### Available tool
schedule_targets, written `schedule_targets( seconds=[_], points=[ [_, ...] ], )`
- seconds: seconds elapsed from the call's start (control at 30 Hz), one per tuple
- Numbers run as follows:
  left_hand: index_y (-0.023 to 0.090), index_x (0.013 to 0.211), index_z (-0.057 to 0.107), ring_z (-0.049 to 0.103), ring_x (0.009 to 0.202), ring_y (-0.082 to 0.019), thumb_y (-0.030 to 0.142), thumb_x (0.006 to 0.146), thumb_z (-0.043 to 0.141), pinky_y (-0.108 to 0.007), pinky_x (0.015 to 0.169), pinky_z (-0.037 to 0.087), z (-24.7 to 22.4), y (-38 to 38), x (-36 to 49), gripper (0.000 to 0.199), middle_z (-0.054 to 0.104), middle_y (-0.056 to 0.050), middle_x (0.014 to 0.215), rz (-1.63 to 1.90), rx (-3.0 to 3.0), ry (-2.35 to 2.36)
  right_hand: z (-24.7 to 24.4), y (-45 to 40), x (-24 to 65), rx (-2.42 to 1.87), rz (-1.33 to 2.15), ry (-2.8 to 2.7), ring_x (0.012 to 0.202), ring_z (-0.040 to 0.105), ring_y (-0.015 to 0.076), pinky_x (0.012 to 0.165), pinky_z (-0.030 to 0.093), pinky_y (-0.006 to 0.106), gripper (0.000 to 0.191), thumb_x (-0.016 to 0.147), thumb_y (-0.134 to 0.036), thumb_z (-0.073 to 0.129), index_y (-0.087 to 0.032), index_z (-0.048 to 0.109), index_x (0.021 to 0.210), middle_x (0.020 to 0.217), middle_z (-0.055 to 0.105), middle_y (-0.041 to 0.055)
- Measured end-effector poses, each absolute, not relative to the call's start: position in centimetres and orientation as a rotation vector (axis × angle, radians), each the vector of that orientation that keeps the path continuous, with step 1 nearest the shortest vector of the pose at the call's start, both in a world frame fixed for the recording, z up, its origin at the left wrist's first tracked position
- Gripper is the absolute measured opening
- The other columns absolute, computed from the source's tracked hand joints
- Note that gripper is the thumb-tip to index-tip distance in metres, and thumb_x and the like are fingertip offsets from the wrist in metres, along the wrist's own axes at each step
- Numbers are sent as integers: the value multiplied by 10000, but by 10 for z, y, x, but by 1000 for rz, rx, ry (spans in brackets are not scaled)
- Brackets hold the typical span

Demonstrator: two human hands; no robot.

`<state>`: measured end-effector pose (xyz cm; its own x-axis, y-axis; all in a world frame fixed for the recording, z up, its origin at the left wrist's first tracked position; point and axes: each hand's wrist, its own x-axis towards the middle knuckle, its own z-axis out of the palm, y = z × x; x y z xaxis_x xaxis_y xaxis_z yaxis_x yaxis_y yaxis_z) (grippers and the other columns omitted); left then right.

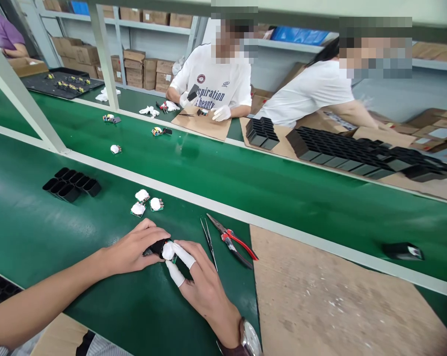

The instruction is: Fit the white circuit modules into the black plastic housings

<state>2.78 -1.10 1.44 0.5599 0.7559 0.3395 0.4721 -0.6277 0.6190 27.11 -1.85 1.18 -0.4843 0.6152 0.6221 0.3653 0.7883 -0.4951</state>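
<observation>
My left hand (136,248) is wrapped round a black plastic case (156,248), which lies on its side with its opening toward the right. At that opening is a circuit board with a white blob (168,251). My right hand (193,269), with white covers on thumb and index finger, pinches this board. How far the board sits inside the case is hidden by my fingers. Beyond my hands, three similar boards (156,203) rest on the green table. Tweezers (209,243) and red-handled pliers (232,241) lie to the right.
Several empty black cases (69,185) stand at the left. Cardboard (319,291) covers the table at the right. Past a pale rail (193,200), a green belt (208,173) carries boards and a black case (403,251). Two people in white shirts are across it.
</observation>
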Motion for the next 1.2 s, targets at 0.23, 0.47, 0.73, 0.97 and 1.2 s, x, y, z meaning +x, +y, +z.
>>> schedule_targets(
  seconds=[0.23,0.47,0.73,0.97,1.2],
  points=[
    [254,1507,470,575,1151,-275,242,1002,705,-441,974,576,12,-13,29,557,676,-127,1338,826,2299,965,11,-18,271,-741,398,-2189,1173,669,292,916,639,481,585,978,-46,620,-255,466,1503,1316,662,144],
    [253,1463,523,601,1135,-262,171,962,705,-407,951,585,14,-14,33,539,680,-99,1211,737,2103,963,10,-18,276,-675,419,-2185,1254,637,298,989,620,503,525,973,-102,694,-191,507,1456,1393,632,178],
    [234,1430,564,639,1081,-238,164,944,691,-367,928,586,7,-16,33,507,652,-90,1160,715,2014,997,6,-17,265,-744,314,-2278,1304,626,347,1010,620,561,196,986,-223,706,-204,635,1168,1412,634,177],
    [260,1467,583,728,1007,-233,291,856,857,-338,884,600,44,9,10,670,732,-78,1151,413,2142,951,-9,-15,262,-773,346,-2171,1279,667,326,1018,636,512,243,995,-251,677,-192,595,1216,1416,629,197],
    [207,1384,652,515,1443,-353,358,975,691,-567,1221,397,62,127,-36,437,606,-164,1504,679,2448,1531,-6,-19,265,-765,413,-2243,1314,628,299,1078,594,492,525,993,-163,610,-193,440,1489,1428,607,177]
  ],
)
